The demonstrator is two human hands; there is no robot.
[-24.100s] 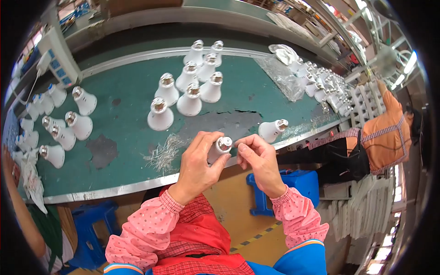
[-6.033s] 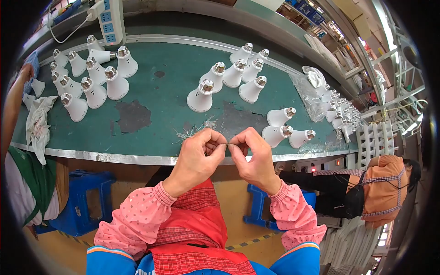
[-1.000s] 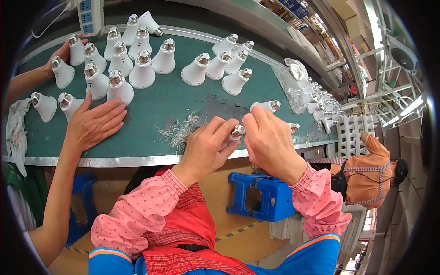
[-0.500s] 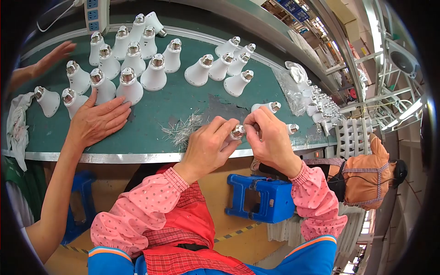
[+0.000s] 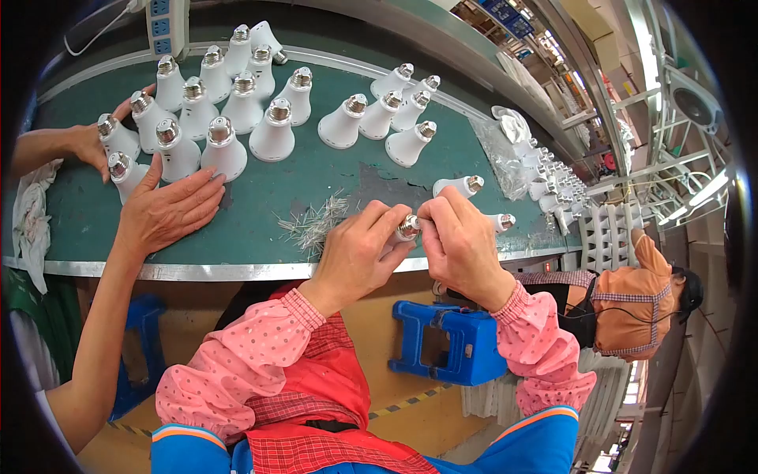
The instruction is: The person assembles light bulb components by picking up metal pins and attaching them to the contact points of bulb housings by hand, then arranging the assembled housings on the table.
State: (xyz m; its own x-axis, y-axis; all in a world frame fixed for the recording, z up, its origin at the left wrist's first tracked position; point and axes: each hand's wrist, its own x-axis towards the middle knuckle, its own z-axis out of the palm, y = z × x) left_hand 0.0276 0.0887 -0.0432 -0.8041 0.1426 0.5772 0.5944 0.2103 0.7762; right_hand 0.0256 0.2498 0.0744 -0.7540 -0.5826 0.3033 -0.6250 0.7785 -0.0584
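My left hand is wrapped round a white light bulb, its silver screw cap sticking out toward the right. Most of the bulb's body is hidden by my fingers. At the end of that cap, my right hand is pinched closed; whatever lies between its fingertips is too small to make out. Thin silver metal pins lie in a loose heap on the green tabletop, left of my left hand. Just beyond my right hand lie a bulb and another bulb, both on their sides.
A co-worker's hand and other hand gather a group of standing bulbs at the left. More bulbs stand mid-table. A plastic bag lies at right. Below the metal table edge is a blue stool.
The co-worker's far hand has come down to the left bulbs, and several bulbs there are pushed closer together. My right hand has shifted slightly at the bulb's cap; my left stays put.
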